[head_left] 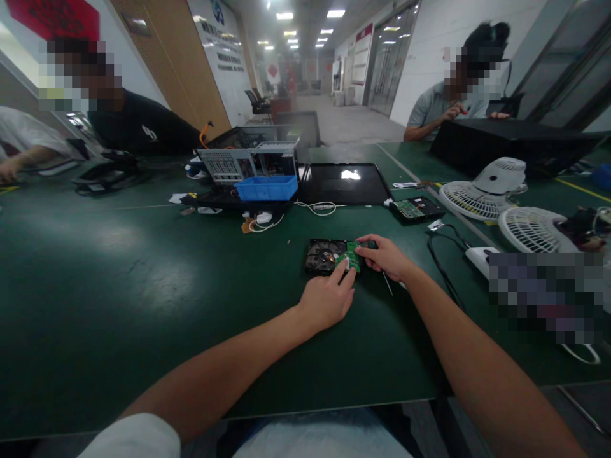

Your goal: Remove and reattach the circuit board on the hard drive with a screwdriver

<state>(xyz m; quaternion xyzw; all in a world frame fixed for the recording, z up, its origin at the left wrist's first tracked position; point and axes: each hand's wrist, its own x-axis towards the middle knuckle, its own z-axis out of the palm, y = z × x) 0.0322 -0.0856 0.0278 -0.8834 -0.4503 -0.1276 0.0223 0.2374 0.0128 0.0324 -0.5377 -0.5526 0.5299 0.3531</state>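
Note:
A hard drive [321,256] lies on the green table with a green circuit board [352,254] across its right part. My left hand [328,298] reaches in from below, index and middle fingertips pressed on the board's lower edge; its thumb is hidden. At the board's right side, my right hand [384,256] is closed, its thumb touching the board's edge. A screwdriver [387,284] sits in that hand: a bit of dark teal handle shows between the fingers, and its thin metal shaft sticks out below, toward me.
Beyond the drive stand an open computer case [224,166], a blue bin [267,188] and a flat black panel [346,183]. To the right lie another drive with circuit board [416,208], white fan parts [477,189] and a black cable [443,267]. Other people sit across the table.

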